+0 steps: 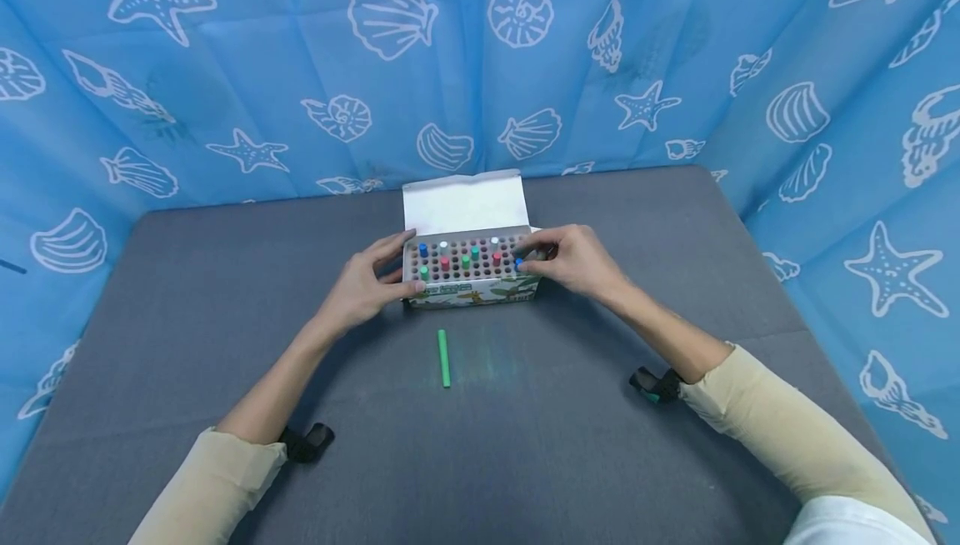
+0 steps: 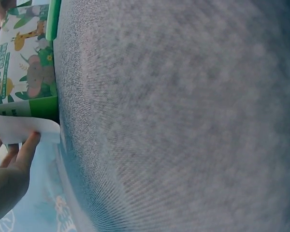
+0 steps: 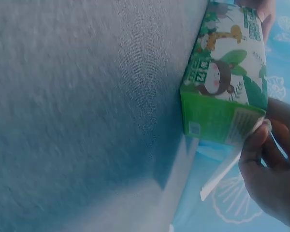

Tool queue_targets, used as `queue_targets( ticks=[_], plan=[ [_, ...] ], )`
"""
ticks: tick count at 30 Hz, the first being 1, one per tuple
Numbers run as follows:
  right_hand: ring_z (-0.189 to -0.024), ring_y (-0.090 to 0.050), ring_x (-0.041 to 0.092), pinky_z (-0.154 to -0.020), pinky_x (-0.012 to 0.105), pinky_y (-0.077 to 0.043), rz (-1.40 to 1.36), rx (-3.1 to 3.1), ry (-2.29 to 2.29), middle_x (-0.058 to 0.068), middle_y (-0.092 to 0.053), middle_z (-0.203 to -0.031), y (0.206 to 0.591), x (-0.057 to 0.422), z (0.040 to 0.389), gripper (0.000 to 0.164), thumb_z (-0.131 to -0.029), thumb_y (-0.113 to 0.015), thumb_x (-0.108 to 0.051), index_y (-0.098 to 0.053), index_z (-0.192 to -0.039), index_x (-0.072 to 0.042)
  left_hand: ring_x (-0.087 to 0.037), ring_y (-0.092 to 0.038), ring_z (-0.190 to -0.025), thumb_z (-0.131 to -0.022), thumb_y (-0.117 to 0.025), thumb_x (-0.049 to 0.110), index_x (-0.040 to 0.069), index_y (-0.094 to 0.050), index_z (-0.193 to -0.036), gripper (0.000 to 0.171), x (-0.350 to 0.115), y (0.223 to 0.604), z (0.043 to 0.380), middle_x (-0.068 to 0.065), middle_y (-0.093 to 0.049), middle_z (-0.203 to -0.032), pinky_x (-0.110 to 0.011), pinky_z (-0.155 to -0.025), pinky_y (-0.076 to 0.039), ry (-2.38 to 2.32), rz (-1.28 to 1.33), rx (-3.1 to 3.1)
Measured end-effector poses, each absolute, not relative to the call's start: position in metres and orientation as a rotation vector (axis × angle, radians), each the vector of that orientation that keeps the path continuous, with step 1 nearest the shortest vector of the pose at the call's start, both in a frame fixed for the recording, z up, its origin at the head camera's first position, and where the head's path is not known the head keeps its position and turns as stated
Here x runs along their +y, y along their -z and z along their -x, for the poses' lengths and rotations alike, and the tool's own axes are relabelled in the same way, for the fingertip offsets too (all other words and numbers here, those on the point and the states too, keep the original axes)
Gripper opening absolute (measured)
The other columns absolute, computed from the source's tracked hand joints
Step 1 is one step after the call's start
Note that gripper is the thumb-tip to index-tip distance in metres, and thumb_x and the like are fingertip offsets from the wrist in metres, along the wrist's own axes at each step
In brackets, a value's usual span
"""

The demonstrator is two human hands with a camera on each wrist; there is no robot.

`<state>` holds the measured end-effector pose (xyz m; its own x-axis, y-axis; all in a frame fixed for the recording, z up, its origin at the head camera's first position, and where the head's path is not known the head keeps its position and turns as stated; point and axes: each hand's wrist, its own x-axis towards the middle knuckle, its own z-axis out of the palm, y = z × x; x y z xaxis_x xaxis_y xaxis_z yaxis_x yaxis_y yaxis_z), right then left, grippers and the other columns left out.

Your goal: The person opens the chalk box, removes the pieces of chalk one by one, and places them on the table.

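Blue stick [image 1: 518,265], one. Head view: at the open box's [image 1: 472,292] right front, pinched between the right hand's [image 1: 576,262] thumb and fingers. Presumably light, stiff, perhaps brittle; best gripped gently by the exposed end. Left hand [image 1: 358,287] clasps the box's left end. Green stick [image 1: 444,358], loose on table [image 1: 525,462]. Left wrist view: fingertips [image 2: 35,137] against white flap [image 2: 19,127]. Right wrist view: right hand at the box's green end; stick indiscernible.

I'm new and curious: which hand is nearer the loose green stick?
Left. The left hand is beyond the green stick, leftward; the right hand is farther off, beyond it and rightward.
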<state>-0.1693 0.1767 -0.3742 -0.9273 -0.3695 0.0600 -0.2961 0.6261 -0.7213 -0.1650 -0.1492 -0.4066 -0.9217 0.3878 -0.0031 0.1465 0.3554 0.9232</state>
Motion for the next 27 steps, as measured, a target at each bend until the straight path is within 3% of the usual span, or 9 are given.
queue_targets(
  ticks=[6, 13, 21, 27],
  plan=[
    [-0.058, -0.052, 0.015, -0.050, 0.029, -0.040, 0.639, 2.779, 1.098, 0.005, -0.074, -0.095, 0.373, 0.176, 0.169, 0.018, -0.089, -0.076, -0.012, -0.078, -0.107, -0.009, -0.037, -0.028, -0.145, -0.087, -0.079, 0.019, 0.018, -0.037, -0.155, 0.080, -0.150, 0.407, 0.166, -0.013, -0.027, -0.159, -0.041, -0.112, -0.042, -1.599, -0.482, 2.394],
    [-0.070, -0.062, 0.011, -0.055, 0.029, -0.051, 0.759, 2.852, 1.135, 0.003, -0.073, -0.092, 0.381, 0.177, 0.166, 0.015, -0.090, -0.075, -0.011, -0.077, -0.105, -0.009, -0.036, -0.028, -0.145, -0.087, -0.079, 0.018, 0.019, -0.037, -0.155, 0.080, -0.150, 0.409, 0.165, -0.013, -0.028, -0.159, -0.041, -0.112, -0.043, -1.604, -0.490, 2.385],
    [-0.075, -0.066, 0.012, -0.063, 0.027, -0.058, 0.867, 2.894, 1.241, 0.006, -0.073, -0.098, 0.383, 0.177, 0.165, 0.018, -0.091, -0.073, -0.010, -0.076, -0.108, -0.006, -0.037, -0.029, -0.145, -0.086, -0.080, 0.018, 0.019, -0.038, -0.154, 0.080, -0.150, 0.408, 0.164, -0.013, -0.026, -0.160, -0.041, -0.112, -0.043, -1.606, -0.481, 2.381],
    [-0.074, -0.067, 0.012, -0.064, 0.028, -0.059, 0.883, 2.915, 1.327, 0.004, -0.074, -0.093, 0.378, 0.174, 0.168, 0.016, -0.092, -0.073, -0.012, -0.076, -0.107, -0.006, -0.038, -0.029, -0.145, -0.086, -0.080, 0.018, 0.018, -0.038, -0.154, 0.080, -0.150, 0.407, 0.165, -0.014, -0.027, -0.159, -0.043, -0.112, -0.043, -1.606, -0.483, 2.387]
  ],
)
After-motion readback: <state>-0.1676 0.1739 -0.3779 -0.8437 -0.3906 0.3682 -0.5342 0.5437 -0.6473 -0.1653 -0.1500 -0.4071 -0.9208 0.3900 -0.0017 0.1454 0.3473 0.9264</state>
